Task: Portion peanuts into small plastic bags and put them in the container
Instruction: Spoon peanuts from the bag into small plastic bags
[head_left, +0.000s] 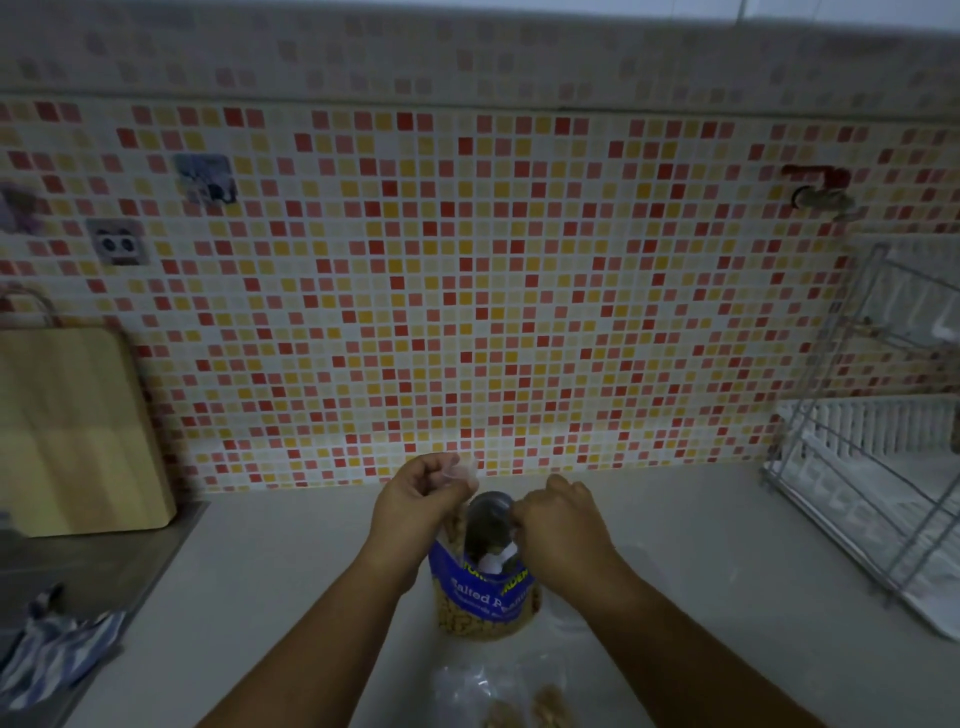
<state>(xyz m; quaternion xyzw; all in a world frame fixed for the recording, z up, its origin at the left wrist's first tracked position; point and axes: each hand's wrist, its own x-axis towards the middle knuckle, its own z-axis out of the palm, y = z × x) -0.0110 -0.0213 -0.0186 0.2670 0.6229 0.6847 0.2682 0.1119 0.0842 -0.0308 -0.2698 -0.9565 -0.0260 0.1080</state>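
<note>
Peanut bag (485, 597): stands upright on the counter at lower centre of the frame, with its mouth open between the two hands.
Left hand (421, 501): fingers curled, pinching a clear plastic edge (458, 473) above the mouth. I cannot tell whether it is the bag's lip or a small bag.
Right hand (558, 519): fingers curled against a metal scoop (491, 506) at the mouth, apparently holding it.
Filled small bags (501, 699): lie at bottom centre.
Container: none plainly visible.
Risk: a sideways tug on the lip could tip the soft bag and spill nuts. An overfull scoop could shed some. The dim light hides the clear plastic.
Surface: pale, smooth counter (291, 571), where loose nuts would roll. The sink (78, 561) is at the left.
Room: mosaic tile wall (467, 286); wooden board (78, 431) at left; dish rack (872, 467) at right; striped cloth (57, 654) at lower left.
</note>
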